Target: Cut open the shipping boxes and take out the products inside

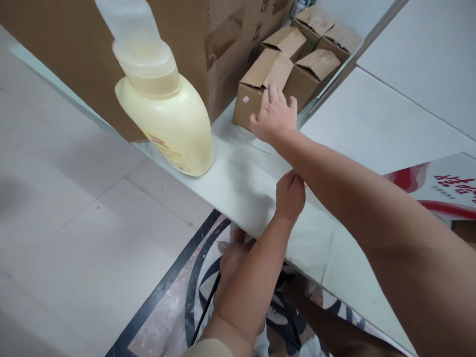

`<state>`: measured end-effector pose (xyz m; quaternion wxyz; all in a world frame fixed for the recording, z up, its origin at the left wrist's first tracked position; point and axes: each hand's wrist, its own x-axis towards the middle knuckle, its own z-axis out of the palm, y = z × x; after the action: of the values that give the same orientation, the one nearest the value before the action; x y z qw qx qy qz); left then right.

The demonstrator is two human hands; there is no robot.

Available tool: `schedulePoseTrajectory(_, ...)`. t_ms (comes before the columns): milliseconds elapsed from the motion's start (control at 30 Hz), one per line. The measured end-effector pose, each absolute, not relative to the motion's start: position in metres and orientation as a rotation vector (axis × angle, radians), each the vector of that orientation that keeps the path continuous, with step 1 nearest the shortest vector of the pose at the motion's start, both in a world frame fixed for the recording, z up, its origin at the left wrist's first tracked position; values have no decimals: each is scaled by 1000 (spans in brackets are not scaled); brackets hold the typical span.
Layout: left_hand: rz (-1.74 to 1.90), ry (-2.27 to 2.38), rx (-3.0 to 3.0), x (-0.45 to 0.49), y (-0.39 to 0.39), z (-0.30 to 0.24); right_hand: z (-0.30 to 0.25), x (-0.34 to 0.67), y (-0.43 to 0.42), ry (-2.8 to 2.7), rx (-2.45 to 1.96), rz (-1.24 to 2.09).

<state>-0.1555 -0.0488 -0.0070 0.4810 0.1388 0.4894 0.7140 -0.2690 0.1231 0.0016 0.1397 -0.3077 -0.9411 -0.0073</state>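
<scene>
Matt cardboard boxes [262, 72], smooth translucent plastic bottle [173, 116], smooth tabletop [243, 181], glossy floor tiles [80, 208]

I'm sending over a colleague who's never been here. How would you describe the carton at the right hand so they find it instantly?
Start at the big cardboard box. On its right in the picture sits a cluster of small cartons; take the nearest carton, at the right hand. Among its neighbours, only it shows a pink mark.
</scene>
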Motion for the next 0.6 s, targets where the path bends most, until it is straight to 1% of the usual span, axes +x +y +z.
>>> schedulePoseTrajectory(100,1758,1192,358,-156,-46,-5,-1,-226,129,-2741,-816,-138)
schedulePoseTrajectory(267,1849,1136,305,-149,-41,-5,27,-141,101,-2866,-747,-324)
schedulePoseTrajectory(333,1958,1143,305,-148,-44,-4,33,-109,86,-2879,-658,-364)
schedulePoseTrajectory(433,2243,1206,339,-153,-53,-1,33,-57,69,-2864,-532,-449)
schedulePoseTrajectory(500,2385,1253,324,-158,-59,1,32,-22,63,-2858,-533,-487)
schedulePoseTrajectory(600,2439,1265,214,-166,-62,1,34,18,57,-2781,-648,-455)
